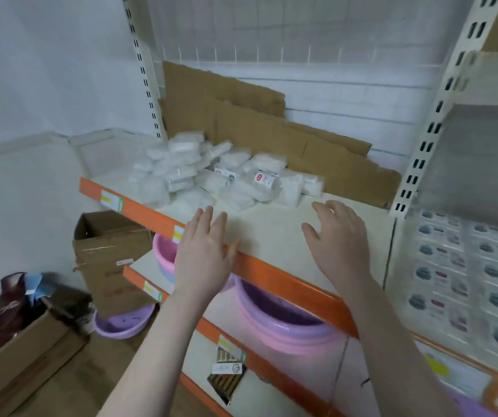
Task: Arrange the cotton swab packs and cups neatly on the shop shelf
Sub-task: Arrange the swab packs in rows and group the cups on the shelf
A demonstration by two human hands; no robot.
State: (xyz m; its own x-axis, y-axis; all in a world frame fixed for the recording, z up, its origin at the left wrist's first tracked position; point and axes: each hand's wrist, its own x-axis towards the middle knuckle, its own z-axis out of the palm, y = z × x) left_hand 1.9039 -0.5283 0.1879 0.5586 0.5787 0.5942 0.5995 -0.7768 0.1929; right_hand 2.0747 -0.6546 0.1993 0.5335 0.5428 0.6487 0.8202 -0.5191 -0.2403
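Hands first: both are out over the front of the shop shelf (272,233), fingers spread and relaxed, holding nothing. Left hand (202,254) sits right at the orange front edge (275,275), fingertips reaching onto the cream board; can't tell if it actually touches. Right hand (339,236) hovers over the bare part of the shelf, further to the right.

Cotton swab packs (211,173) are all dumped in a messy white heap at the back left of that same shelf, some stacked, some tipped over, a couple showing red and white labels (264,178). They're a bit beyond both hands, not touching either. Torn brown cardboard (241,115) leans against the back wall behind the heap.

Cups, no idea, I can't pick any out.

Shelf below has pink and purple plastic basins (275,323), another purple one (124,325) sits on the floor next to an open cardboard box (109,257). Off to the right there's a wall of small printed boxes (470,272), pretty blurry.
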